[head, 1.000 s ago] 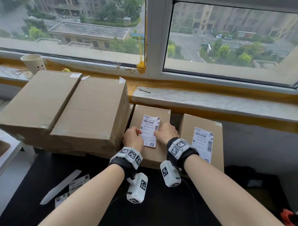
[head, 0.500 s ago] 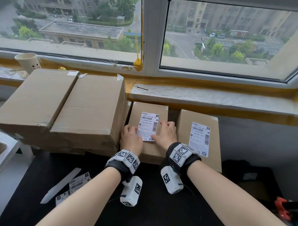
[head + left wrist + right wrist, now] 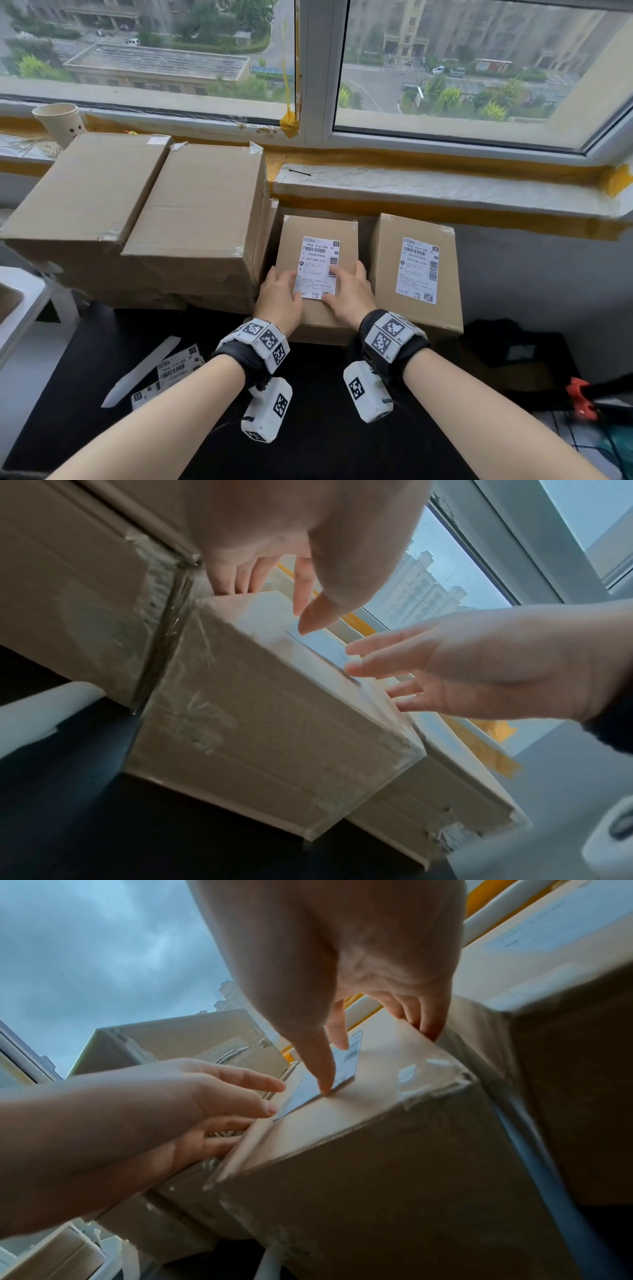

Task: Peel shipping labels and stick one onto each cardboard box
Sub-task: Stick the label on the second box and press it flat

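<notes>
A small cardboard box [image 3: 318,228] stands at the back of the black table, with a white shipping label [image 3: 320,255] lying flat on its top. My left hand [image 3: 279,296] rests flat on the label's lower left, fingers straight. My right hand [image 3: 349,287] lies flat on its lower right. In the left wrist view my left thumb touches the label [image 3: 325,645]. The right wrist view shows my right thumb pressing the label [image 3: 346,1064] near its edge. A second small box [image 3: 416,329] to the right carries its own label [image 3: 417,270].
Two large unlabelled cardboard boxes [image 3: 85,192] [image 3: 202,219] stand side by side to the left. Spare label sheets [image 3: 178,368] and a white backing strip [image 3: 140,371] lie on the table's left. A paper cup [image 3: 60,120] is on the sill, and a red-handled tool [image 3: 582,397] at the right.
Both hands went from curled at the label's lower corners to flat with straight fingers spread over its lower part. The label now lies smooth on the box.
</notes>
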The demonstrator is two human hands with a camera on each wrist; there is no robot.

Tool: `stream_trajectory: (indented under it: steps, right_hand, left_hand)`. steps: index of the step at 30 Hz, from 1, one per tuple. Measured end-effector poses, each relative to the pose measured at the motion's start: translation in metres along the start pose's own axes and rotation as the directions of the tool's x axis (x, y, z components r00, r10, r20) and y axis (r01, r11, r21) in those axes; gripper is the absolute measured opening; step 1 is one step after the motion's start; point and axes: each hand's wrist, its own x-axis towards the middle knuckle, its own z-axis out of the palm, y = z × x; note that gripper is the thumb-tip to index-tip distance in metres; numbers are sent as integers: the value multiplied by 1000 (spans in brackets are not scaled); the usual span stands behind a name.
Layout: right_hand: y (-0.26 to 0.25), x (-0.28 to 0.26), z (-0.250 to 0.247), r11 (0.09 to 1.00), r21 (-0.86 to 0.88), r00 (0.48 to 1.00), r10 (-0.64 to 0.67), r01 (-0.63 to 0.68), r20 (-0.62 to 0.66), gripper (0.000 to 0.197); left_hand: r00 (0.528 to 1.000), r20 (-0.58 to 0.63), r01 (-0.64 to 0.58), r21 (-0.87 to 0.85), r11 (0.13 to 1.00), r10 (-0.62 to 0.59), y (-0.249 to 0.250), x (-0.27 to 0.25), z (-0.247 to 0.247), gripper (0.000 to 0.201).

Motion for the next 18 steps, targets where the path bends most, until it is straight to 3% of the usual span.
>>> stream_trajectory:
  steps: [3, 5, 9, 12, 14, 18]
  right_hand:
    - [6, -11, 7, 999, -33, 999, -24, 23, -26, 62]
    - [8, -21, 13, 985, -141, 993, -108, 102, -37, 61]
    - [9, -40, 25, 912, -275, 952, -289, 305, 99, 56]
    - [14, -50, 33, 888, -303, 934, -296, 346, 201, 54]
    - [19, -53, 35, 886, -302, 931, -297, 352, 213, 55]
    - [32, -56, 29, 839, -399, 928, -316, 370, 196, 56]
  left_hand:
    - [994, 79, -81, 20, 997, 79, -2, -17, -3, 44]
    - [973, 182, -171, 166, 971, 140, -4, -28, -3, 51]
    - [930, 289, -337, 422, 842, 227, -13, -43, 2, 56]
    - [902, 342, -410, 478, 777, 265, -20, -52, 3, 72]
    - [884, 371, -450, 509, 733, 285, -27, -55, 3, 87]
    - [864, 409, -486, 529, 695, 292, -37, -53, -3, 93]
